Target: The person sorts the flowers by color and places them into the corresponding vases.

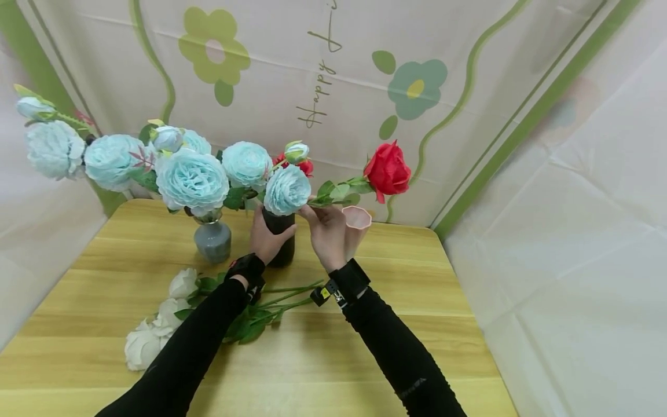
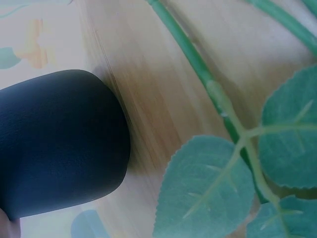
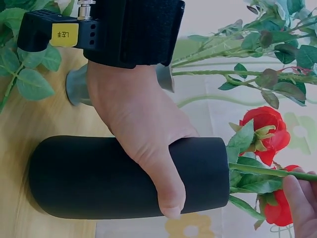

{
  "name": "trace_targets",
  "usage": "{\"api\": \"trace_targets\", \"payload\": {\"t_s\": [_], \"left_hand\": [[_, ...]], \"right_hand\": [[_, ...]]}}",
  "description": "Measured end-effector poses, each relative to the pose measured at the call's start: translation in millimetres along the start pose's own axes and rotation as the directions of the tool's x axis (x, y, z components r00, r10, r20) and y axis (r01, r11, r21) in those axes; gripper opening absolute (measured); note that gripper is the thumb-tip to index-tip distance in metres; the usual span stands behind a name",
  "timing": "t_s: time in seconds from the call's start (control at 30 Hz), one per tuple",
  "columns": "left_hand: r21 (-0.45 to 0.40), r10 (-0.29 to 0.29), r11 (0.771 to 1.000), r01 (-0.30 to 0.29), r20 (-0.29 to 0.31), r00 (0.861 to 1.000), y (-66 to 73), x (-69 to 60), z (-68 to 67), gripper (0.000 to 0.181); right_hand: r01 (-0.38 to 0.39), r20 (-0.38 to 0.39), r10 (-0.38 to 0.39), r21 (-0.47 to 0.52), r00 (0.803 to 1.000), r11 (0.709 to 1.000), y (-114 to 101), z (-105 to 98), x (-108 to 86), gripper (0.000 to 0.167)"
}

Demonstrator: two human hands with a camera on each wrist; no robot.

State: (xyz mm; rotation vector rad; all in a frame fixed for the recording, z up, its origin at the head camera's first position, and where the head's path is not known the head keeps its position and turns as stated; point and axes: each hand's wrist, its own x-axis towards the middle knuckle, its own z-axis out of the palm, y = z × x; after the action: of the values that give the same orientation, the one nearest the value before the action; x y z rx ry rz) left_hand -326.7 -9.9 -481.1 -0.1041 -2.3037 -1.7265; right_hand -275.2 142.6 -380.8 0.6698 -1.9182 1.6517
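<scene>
A tall black vase (image 1: 283, 252) stands on the wooden table, and my left hand (image 1: 267, 236) grips it round its upper part. The right wrist view shows the left thumb (image 3: 171, 191) across the vase's side. My right hand (image 1: 328, 237) pinches the green stem (image 3: 267, 171) of a red rose (image 1: 388, 169) just above the vase's mouth. That stem's lower end reaches into the mouth and is hidden inside. Other red roses (image 3: 267, 133) with leaves stand in the black vase. In the left wrist view the vase's base (image 2: 94, 139) rests on the table.
A grey vase (image 1: 212, 240) holding large light-blue flowers (image 1: 193, 179) stands to the left. Beyond the right hand is a pink vase (image 1: 357, 218), partly hidden. White roses (image 1: 165, 315) lie across the table beneath the left forearm, their stems (image 1: 292, 301) pointing right.
</scene>
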Motion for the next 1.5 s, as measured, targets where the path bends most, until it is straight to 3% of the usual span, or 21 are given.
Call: {"api": "trace_targets", "payload": {"t_s": [0.17,0.47,0.6,0.77,0.97,1.37,1.5], "left_hand": [[-0.011,0.004,1.000,-0.004,0.011,1.000,0.5,-1.0,-1.4,0.099],[0.003,-0.016,1.000,0.016,0.017,1.000,2.1,-2.0,-1.3,0.103],[0.002,-0.026,1.000,0.026,0.015,1.000,2.5,-1.8,-1.7,0.102],[0.020,-0.040,0.999,0.039,0.021,0.999,3.1,-0.7,-2.2,0.103],[0.011,-0.045,0.999,0.045,0.021,0.999,2.0,-0.1,-1.0,0.103],[0.015,-0.036,0.999,0.036,0.013,0.999,-2.9,2.0,-1.2,0.106],[0.018,-0.037,0.999,0.037,0.020,0.999,-2.3,1.9,-1.2,0.104]], "right_hand": [[0.004,0.023,0.000,-0.174,1.000,0.985,-1.5,1.6,2.2,0.019],[0.021,0.019,-0.019,-0.134,1.000,0.991,-7.3,2.6,7.3,0.016],[-0.063,0.034,0.067,-0.120,0.997,0.991,-6.5,0.5,13.1,0.018],[-0.187,0.042,0.194,-0.136,0.980,0.973,-0.9,0.1,24.2,0.022],[-0.088,0.061,0.108,-0.272,0.992,0.958,-0.2,0.5,39.9,0.016],[-0.052,0.143,0.093,-0.263,0.985,0.963,-1.2,6.6,54.5,0.019],[0.010,0.168,0.052,-0.347,0.985,0.938,1.6,9.0,54.4,0.015]]}}
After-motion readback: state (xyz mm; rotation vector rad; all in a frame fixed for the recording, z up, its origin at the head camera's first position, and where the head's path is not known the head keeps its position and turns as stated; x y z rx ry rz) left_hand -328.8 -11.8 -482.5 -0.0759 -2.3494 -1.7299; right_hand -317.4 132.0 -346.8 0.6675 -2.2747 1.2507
